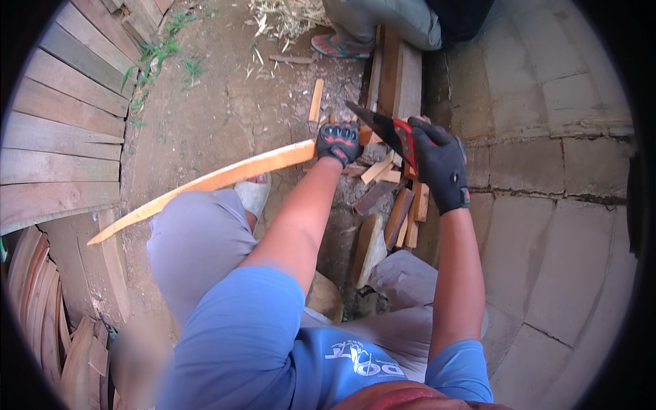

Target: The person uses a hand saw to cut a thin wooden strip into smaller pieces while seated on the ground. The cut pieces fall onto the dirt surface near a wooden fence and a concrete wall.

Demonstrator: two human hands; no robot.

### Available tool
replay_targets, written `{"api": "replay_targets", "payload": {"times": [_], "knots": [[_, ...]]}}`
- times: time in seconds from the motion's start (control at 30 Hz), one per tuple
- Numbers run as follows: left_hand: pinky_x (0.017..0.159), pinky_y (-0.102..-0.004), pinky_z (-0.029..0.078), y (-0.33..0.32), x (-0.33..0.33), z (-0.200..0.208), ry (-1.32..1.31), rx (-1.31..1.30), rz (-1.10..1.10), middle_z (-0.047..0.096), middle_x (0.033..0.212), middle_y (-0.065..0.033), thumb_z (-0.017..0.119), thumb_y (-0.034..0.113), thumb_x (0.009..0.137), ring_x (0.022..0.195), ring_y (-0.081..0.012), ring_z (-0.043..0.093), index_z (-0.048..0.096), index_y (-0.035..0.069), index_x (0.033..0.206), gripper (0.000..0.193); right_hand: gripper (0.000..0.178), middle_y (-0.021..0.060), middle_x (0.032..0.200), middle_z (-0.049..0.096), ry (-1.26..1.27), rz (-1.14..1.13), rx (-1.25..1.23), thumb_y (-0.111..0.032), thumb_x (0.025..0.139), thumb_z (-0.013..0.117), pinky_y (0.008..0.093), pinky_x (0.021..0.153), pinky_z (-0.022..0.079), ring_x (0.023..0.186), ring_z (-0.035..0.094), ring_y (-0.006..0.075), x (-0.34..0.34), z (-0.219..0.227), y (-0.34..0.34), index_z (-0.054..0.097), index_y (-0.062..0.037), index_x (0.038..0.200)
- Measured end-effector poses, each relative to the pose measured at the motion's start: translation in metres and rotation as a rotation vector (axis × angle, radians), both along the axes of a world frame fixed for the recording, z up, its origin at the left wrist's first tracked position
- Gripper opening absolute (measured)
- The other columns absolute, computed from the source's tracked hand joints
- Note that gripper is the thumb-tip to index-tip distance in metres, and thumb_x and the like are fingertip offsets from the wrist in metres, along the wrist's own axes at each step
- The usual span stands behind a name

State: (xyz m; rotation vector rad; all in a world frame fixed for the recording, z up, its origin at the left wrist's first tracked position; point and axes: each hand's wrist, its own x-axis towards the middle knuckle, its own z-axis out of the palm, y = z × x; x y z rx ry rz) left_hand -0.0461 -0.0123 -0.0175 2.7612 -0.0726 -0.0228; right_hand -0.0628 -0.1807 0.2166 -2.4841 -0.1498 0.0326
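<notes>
My left hand [339, 142], in a black glove with red knuckle guards, is closed round a long light-coloured wooden board [236, 171]. The board stretches from that hand out to the lower left, passing above my bent knee; a short end of it shows to the right of my fist. My right hand [441, 164], in a black glove too, grips the red and black handle of a handsaw [378, 128]. Its dark blade points up and left, over the board's right end. From this angle I cannot tell whether the blade touches the wood.
Wood offcuts [400, 212] lie heaped below my hands. A thick timber beam [398, 75] runs away from me, with another person's leg [383, 24] beside it. A block wall [533, 164] stands on the right, stacked planks [61, 137] on the left. Wood shavings [290, 17] cover ground at the far side.
</notes>
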Motion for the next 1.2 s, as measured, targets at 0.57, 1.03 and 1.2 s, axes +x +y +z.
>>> {"api": "replay_targets", "payload": {"times": [0.57, 1.03, 1.2], "knots": [[0.094, -0.0435, 0.058, -0.010, 0.003, 0.026, 0.054, -0.027, 0.062, 0.079, 0.109, -0.0147, 0.080, 0.046, 0.085, 0.105, -0.0308, 0.076, 0.077, 0.013, 0.111, 0.042, 0.037, 0.0210, 0.124, 0.076, -0.050, -0.139, 0.242, -0.032, 0.103, 0.062, 0.0461, 0.101, 0.055, 0.116, 0.072, 0.0387, -0.078, -0.046, -0.014, 0.076, -0.0173, 0.135], [0.088, -0.0454, 0.058, -0.007, -0.007, 0.032, 0.000, -0.024, 0.041, 0.079, 0.105, -0.0128, 0.075, 0.035, 0.087, 0.098, -0.0308, 0.077, 0.075, 0.013, 0.112, 0.033, 0.037, 0.0187, 0.131, 0.075, -0.045, -0.119, 0.167, -0.025, 0.106, 0.064, 0.0422, 0.104, 0.055, 0.121, 0.072, 0.0330, -0.128, -0.032, -0.014, 0.072, -0.0158, 0.141], [0.092, -0.0444, 0.056, -0.021, -0.005, 0.038, 0.040, -0.041, 0.042, 0.080, 0.106, -0.0136, 0.072, 0.035, 0.089, 0.101, -0.0307, 0.078, 0.076, 0.014, 0.112, 0.032, 0.038, 0.0169, 0.130, 0.076, -0.030, -0.153, 0.105, -0.026, 0.104, 0.064, 0.0422, 0.104, 0.055, 0.121, 0.072, 0.0344, -0.170, -0.002, -0.056, 0.072, -0.0176, 0.141]]}}
